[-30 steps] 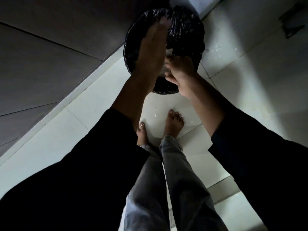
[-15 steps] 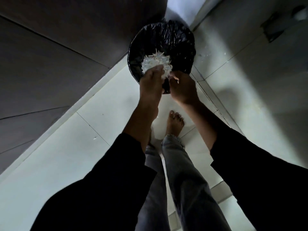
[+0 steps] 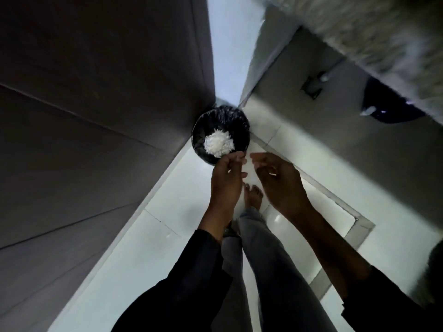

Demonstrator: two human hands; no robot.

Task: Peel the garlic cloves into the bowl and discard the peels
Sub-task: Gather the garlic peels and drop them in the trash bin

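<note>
A round bin lined with a black bag stands on the floor in the corner. A white heap of garlic peels lies inside it. My left hand hovers just in front of the bin's near rim, fingers loosely apart and empty. My right hand is beside it to the right, palm turned inward, fingers spread, holding nothing. No bowl or garlic cloves are in view.
Dark cabinet panels rise on the left. Pale floor tiles run under my bare feet. A counter edge and a dark round object are at the upper right.
Both hands have pulled back from over the bin and let go of the peels, which now lie in it. The view has risen, and the bin looks smaller.
</note>
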